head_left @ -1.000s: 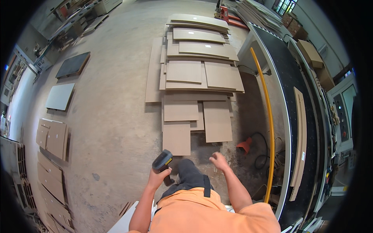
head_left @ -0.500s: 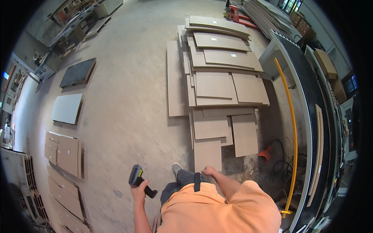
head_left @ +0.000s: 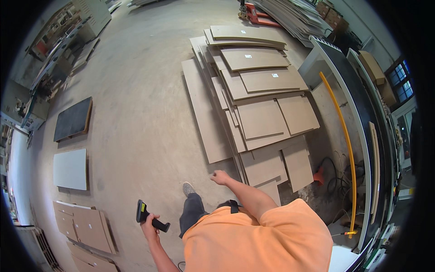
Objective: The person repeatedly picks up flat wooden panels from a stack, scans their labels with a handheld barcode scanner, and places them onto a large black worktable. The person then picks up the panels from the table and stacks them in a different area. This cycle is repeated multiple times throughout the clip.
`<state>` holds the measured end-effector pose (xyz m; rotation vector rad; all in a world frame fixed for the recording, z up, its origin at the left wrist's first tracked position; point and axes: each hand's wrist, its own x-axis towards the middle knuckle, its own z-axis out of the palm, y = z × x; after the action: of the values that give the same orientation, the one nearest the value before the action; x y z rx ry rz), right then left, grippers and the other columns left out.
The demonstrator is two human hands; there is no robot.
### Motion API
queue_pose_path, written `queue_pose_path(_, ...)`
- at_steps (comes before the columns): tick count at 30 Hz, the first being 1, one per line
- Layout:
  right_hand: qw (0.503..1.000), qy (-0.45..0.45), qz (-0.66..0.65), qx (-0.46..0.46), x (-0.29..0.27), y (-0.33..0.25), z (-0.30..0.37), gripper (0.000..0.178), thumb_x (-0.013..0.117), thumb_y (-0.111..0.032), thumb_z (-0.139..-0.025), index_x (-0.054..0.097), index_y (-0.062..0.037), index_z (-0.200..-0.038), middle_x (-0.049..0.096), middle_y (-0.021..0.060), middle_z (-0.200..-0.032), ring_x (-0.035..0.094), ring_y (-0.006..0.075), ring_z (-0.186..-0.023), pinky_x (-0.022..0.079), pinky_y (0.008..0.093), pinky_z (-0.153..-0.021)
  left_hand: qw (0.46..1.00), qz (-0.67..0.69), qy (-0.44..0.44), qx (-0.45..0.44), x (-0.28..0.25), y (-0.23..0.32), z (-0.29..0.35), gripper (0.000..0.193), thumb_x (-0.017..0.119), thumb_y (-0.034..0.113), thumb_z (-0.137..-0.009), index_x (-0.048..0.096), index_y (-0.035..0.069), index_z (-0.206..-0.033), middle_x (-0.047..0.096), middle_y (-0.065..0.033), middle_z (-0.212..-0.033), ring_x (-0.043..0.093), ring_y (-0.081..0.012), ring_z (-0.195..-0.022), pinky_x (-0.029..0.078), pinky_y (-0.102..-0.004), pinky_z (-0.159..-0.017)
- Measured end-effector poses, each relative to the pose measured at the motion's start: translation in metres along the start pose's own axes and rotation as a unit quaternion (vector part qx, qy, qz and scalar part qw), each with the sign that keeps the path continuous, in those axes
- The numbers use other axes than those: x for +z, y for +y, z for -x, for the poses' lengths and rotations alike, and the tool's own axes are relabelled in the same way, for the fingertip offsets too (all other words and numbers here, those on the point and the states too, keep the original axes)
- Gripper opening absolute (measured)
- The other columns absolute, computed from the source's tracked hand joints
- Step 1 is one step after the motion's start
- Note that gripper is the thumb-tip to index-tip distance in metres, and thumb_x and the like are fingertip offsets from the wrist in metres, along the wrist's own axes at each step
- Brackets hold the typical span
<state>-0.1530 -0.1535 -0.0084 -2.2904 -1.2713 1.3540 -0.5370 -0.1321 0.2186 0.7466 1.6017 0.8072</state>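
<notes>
My left hand point(head_left: 150, 223) is closed around the grip of a handheld barcode scanner point(head_left: 141, 211), dark grey and black with a yellow patch. It is held out over the floor on my left. In front of my body, my right hand point(head_left: 220, 177) has its fingers curled in, and nothing shows in it. That hand is nearest to the large stack of light brown flat boards point(head_left: 260, 119), apart from the stack's near left side. Several boards bear small white labels.
Along the left floor lie a dark panel point(head_left: 74, 119), a white panel point(head_left: 70, 169) and brown boards point(head_left: 86, 226). A tall frame with a yellow strip point(head_left: 345, 131) stands on the right. A red pallet jack point(head_left: 263, 17) is at the back. Cables point(head_left: 333, 168) lie beside the stack.
My right hand has moved away from the stack's near end, forward and left. I have stepped forward, so the stack looks turned and closer. The scanner stays in my left hand.
</notes>
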Motion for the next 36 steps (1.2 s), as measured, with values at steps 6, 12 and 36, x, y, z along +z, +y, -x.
queue_pose_path(6, 0.979, 0.025, -0.066, 0.189, -0.020, 0.060, -0.021, 0.050, 0.068, -0.045, -0.081, 0.075, -0.0020, -0.107, 0.070, 0.0220, -0.116, 0.066, 0.0363, -0.112, 0.051, 0.0421, -0.099, 0.988, -0.105, -0.110, 0.010, 0.076, 0.145, -0.163, 0.023, 0.069, 0.022, -0.085, 0.062, 0.003, -0.095, 0.070, -0.0094, -0.076, 0.051, -0.0088, -0.041, 0.032, -0.0216, -0.031)
queue_pose_path(12, 0.880, 0.158, -0.284, 0.345, -0.048, 0.086, -0.074, 0.022, 0.070, -0.022, -0.088, 0.071, -0.0006, -0.084, 0.069, 0.0060, -0.073, 0.064, 0.0132, -0.063, 0.050, 0.0294, -0.057, 0.950, -0.183, -0.250, 0.036, 0.235, 0.249, -0.287, 0.024, 0.070, 0.028, -0.083, 0.064, 0.006, -0.093, 0.072, -0.0055, -0.077, 0.052, -0.0060, -0.045, 0.031, -0.0212, -0.034)
queue_pose_path(36, 0.645, 0.304, -0.679, 0.177, -0.594, -0.134, -0.655, 0.062, 0.059, -0.050, -0.099, 0.051, -0.0002, -0.135, 0.061, 0.0145, -0.131, 0.062, 0.0213, -0.111, 0.049, 0.0380, -0.096, 0.834, -0.398, -0.378, -0.051, 0.723, 0.463, -0.704, 0.031, 0.071, 0.029, -0.082, 0.063, 0.002, -0.096, 0.071, -0.0106, -0.078, 0.052, -0.0096, -0.045, 0.031, -0.0245, -0.035)
